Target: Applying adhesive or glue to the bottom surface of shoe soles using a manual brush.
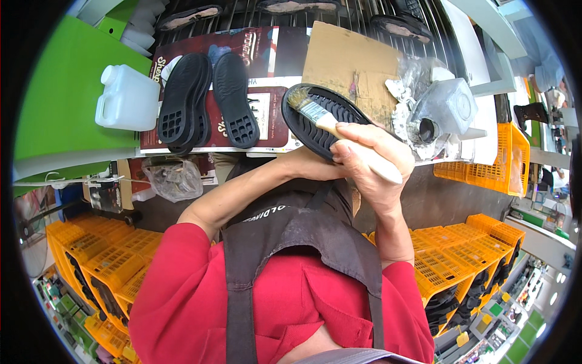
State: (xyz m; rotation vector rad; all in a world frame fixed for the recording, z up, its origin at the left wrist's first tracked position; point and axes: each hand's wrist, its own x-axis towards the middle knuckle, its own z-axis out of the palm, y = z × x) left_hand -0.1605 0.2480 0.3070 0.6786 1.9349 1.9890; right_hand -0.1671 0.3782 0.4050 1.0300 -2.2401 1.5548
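Observation:
My right hand (381, 159) is wrapped around the pale handle of a flat paintbrush (327, 123). The brush's bristles touch the toe end of a black shoe sole (308, 134), whose ridged inner face is turned up. Beneath that sole my left hand (315, 165) supports it near the edge of the work surface; most of its fingers are hidden under the sole and behind my right hand. To the left lie a stack of black soles (185, 100) and one single sole (235, 100). A cut-open clear plastic jug (445, 106) with whitish residue around it stands at the right.
A stained cardboard sheet (345, 57) lies behind the sole. A white jug (127, 100) stands at the left. Metal rollers at the back carry several dark shoe parts (401, 27). Orange crates (115, 255) are stacked behind me on both sides, and another crate (497, 164) stands at the right.

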